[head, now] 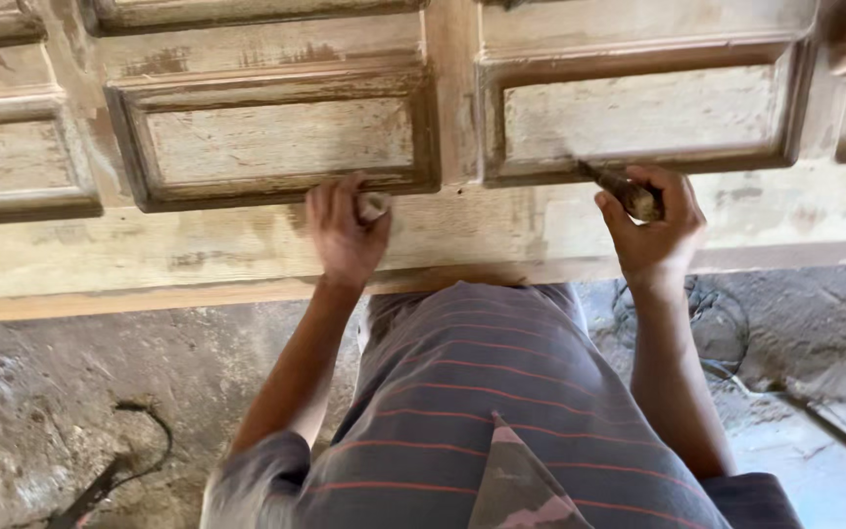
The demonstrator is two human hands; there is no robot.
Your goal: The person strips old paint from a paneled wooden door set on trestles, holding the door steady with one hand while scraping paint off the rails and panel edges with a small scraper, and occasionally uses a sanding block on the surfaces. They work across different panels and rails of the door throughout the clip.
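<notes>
Both bare arms reach forward from striped sleeves, elbows bent. The left hand [347, 230] curls into a loose fist, knuckles up. The right hand [653, 225] closes tightly, thumb wrapped over, wrist straight.

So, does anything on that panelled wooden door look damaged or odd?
Yes. The pale panelled wooden door has worn, patchy paint with bare wood showing around the recessed frames. The right hand holds a dark-handled tool at one frame's edge; left hand grips a small pale wad.
</notes>
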